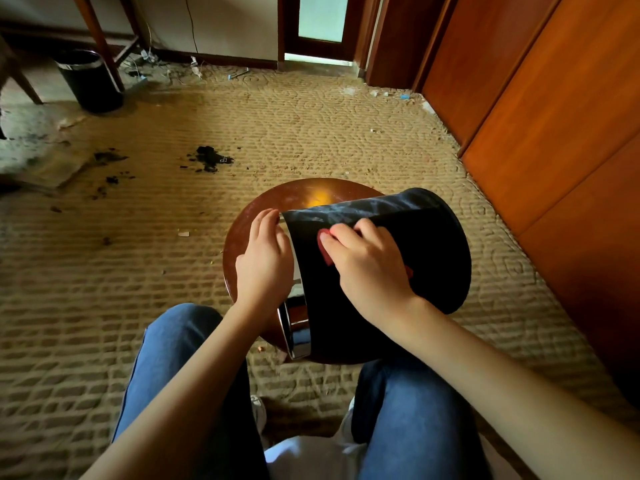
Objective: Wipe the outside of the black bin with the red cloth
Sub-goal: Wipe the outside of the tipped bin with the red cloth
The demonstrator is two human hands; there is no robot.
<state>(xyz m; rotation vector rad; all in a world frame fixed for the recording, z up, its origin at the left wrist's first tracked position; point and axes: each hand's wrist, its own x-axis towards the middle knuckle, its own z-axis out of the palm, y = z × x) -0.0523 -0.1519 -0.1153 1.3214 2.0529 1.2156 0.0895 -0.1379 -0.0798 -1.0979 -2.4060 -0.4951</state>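
The right hand [370, 268] lies on the upper side of the black bin [433, 244], its fingers bent over the red cloth [325, 249] and pressing it against the dark wall. Only a small red patch shows past the fingertips, and a sliver by the heel of the hand. The cloth sits near the mouth end of the bin, just behind the chrome rim [299, 336].

The left hand [265, 258] is at the mouth itself. Its fingers reach up and hook over the upper edge of the rim, and the palm covers the opening, so it is clamped on the bin. The two hands are close together but do not touch.

The bin lies on its side on a small round wooden counter [311, 195]. Its mouth points to the person's left and its closed base to the right, jutting past the counter's edge. A pale dusty smear runs along the far side of the bin's wall. The counter's polished top shows a bright glint of light beyond the bin.

The person's knees, in blue jeans [180, 358], sit on either side of the counter's near edge. All this stands on a beige patterned carpet [311, 126] strewn with small scraps. A patch of black debris [209, 159] lies to the far left of the counter. Farther off, a second black bin [88, 79] stands upright beside a wooden furniture leg. Loose cables [149, 58] trail along the far wall. Orange-brown wooden cupboard doors [554, 116] fill the right side.
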